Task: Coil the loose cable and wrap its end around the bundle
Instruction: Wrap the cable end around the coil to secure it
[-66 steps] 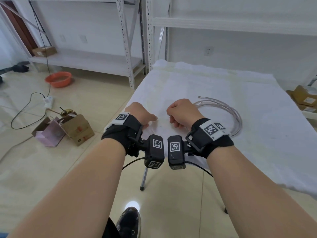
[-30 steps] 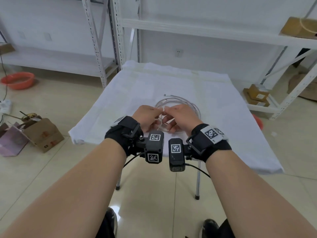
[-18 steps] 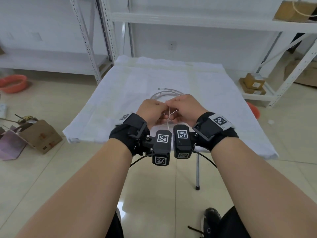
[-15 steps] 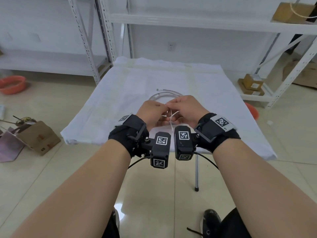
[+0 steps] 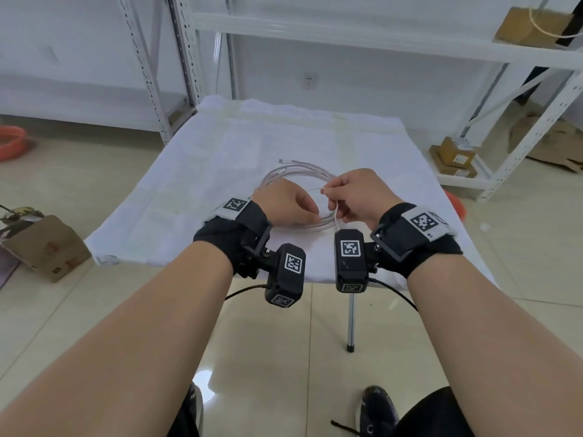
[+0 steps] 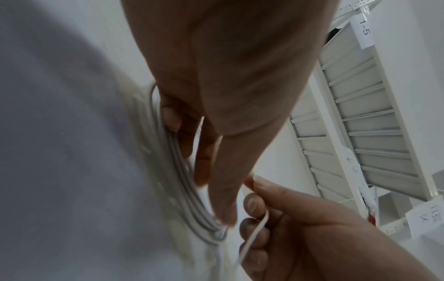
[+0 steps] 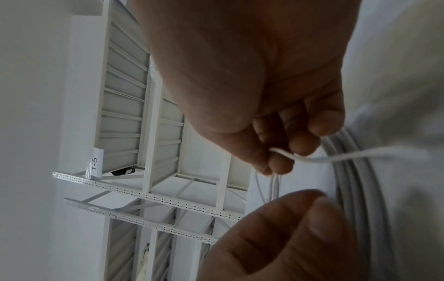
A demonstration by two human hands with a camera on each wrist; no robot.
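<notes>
Coils of thin white cable [image 5: 296, 171] lay bundled on the white-clothed table [image 5: 195, 171]. The left hand [image 5: 284, 203] pressed the bundle down, fingers relaxed; the right hand [image 5: 356, 193] pinched a thin white strand [image 7: 312, 159]. Winding well probably meant keeping that strand taut while pinning the loops.

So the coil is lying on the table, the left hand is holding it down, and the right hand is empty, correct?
Not quite: the right hand is not empty. It pinches a thin white strand, as the right wrist view shows. The coil does lie on the table, with the left hand on it.
</notes>
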